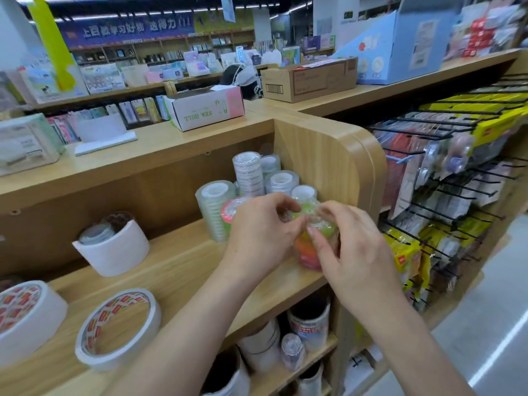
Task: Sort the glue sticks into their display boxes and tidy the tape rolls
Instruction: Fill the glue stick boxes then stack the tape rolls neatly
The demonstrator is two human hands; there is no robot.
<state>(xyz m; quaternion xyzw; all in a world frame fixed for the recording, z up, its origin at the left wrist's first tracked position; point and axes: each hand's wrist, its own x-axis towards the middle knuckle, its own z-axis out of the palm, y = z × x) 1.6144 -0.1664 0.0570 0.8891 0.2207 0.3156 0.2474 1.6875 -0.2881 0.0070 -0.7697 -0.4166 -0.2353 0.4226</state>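
Observation:
A shrink-wrapped stack of coloured tape rolls [307,250], green on top and orange and red below, stands at the right end of the wooden shelf [177,270]. My left hand [261,235] and my right hand [351,252] both pinch the clear wrap at its top. Behind it stand several stacks of clear tape rolls [248,172], and another clear stack [214,210] sits to the left. A second coloured stack [230,212] shows partly behind my left hand. No glue sticks are in view.
Wide white tape rolls [114,247] [118,327] [23,318] lie on the shelf's left part. The curved end panel [337,164] closes the shelf on the right. Hook racks with packets [457,178] hang beyond it. More rolls [308,324] fill the lower shelf. Cardboard boxes [205,108] sit on top.

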